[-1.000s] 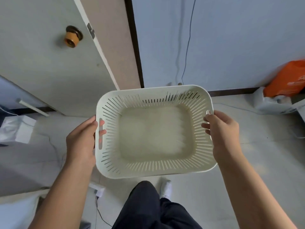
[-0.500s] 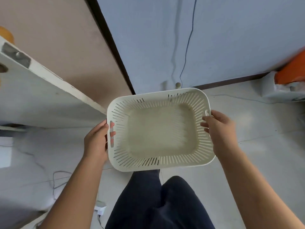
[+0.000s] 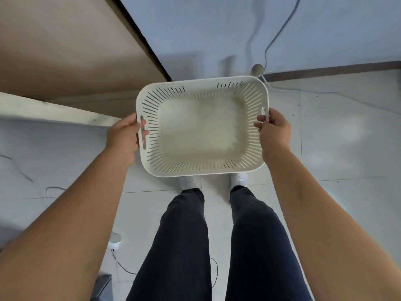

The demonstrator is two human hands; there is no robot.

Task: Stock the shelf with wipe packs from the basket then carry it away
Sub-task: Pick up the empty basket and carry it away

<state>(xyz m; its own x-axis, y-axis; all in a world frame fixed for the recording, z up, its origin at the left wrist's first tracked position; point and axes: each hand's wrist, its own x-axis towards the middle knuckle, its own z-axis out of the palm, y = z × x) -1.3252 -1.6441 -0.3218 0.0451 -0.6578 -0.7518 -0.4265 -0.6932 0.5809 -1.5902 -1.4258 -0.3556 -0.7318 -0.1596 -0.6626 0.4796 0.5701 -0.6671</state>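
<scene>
Carrying the emptied basket away

Your left hand (image 3: 124,136) and right hand (image 3: 273,130) grasp the side handles of the basket (image 3: 201,164), held level above your feet; keep both grips firm and mind the floor cable (image 3: 303,90).

Tally: basket (image 3: 195,173), 1; hands, 2: left hand (image 3: 123,137), right hand (image 3: 274,131); dark trouser legs (image 3: 184,235), 2; white shoes (image 3: 239,179), 2; round knob (image 3: 257,69) at wall foot, 1; white plug (image 3: 115,242) on floor, 1

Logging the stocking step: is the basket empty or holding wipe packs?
Empty: the basket shows a bare floor, with nothing lying inside.
</scene>
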